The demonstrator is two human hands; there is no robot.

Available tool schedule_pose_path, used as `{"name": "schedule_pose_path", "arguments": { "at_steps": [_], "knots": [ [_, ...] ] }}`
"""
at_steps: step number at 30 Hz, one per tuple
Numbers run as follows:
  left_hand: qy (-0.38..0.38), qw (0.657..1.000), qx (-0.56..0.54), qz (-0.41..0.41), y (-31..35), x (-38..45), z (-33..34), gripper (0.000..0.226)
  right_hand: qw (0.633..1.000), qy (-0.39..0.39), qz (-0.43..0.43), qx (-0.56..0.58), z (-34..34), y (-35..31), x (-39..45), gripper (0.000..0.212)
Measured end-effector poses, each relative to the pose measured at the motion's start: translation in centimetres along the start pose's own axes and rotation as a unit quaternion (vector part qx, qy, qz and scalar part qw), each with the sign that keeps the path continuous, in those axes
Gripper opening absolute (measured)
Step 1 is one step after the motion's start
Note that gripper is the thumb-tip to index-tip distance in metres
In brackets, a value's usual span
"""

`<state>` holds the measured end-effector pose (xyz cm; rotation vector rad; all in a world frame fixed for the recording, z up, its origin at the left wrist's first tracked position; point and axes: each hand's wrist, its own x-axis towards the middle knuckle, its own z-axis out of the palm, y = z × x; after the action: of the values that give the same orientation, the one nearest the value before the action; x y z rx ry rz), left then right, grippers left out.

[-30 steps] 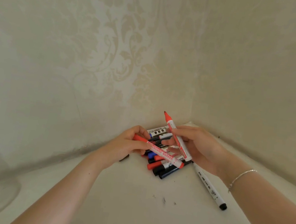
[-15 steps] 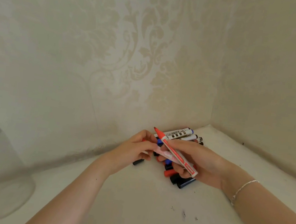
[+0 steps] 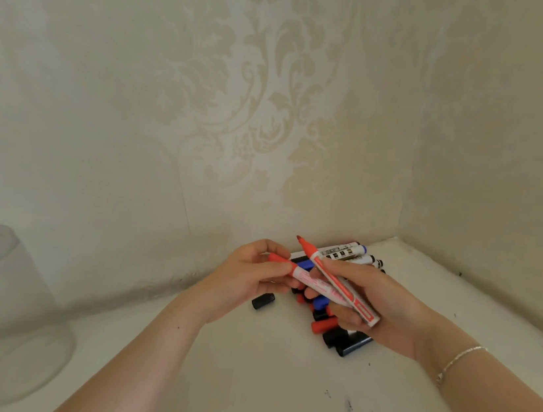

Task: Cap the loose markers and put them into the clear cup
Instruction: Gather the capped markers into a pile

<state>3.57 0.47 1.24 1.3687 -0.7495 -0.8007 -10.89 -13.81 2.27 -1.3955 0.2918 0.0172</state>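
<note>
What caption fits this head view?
Both hands, left hand and right hand, hold uncapped red markers above the pile.

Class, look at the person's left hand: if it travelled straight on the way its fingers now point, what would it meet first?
Probably the right hand: the left hand, pinching a red marker, points right toward it, and their fingers look nearly touching already, though depth is unclear.
</note>
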Motion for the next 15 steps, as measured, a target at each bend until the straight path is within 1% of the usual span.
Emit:
{"name": "schedule_pose_path", "arguments": {
  "at_steps": [2,4,6,7,9,11,15],
  "knots": [
    [0.036,0.999,-0.012,0.004,-0.2,0.1,-0.4,0.008,1.0,0.015,-0.007,-0.019,-0.2,0.1,-0.1,0.033],
    [0.08,0.997,-0.015,0.012,-0.3,0.2,-0.9,0.008,0.999,0.033,-0.016,-0.033,-0.6,0.4,0.1,0.034],
    [0.121,0.992,-0.015,0.022,-0.2,0.2,-1.6,0.013,0.996,0.051,-0.031,-0.065,-0.8,0.7,0.1,0.034],
    [0.131,0.991,-0.016,0.025,-0.2,0.2,-1.8,0.017,0.994,0.062,-0.037,-0.087,-0.8,0.8,0.1,0.031],
    [0.135,0.99,-0.01,0.026,-0.2,0.1,-1.9,0.022,0.987,0.088,-0.046,-0.123,-0.6,0.8,0.1,0.021],
    [0.133,0.991,0.013,0.026,-0.2,0.1,-1.7,0.022,0.982,0.111,-0.057,-0.139,-0.3,0.8,0.2,0.016],
    [0.133,0.989,0.051,0.032,-0.1,0.3,-1.0,0.027,0.97,0.123,-0.084,-0.191,0.4,0.6,0.2,0.008]
  ]
}}
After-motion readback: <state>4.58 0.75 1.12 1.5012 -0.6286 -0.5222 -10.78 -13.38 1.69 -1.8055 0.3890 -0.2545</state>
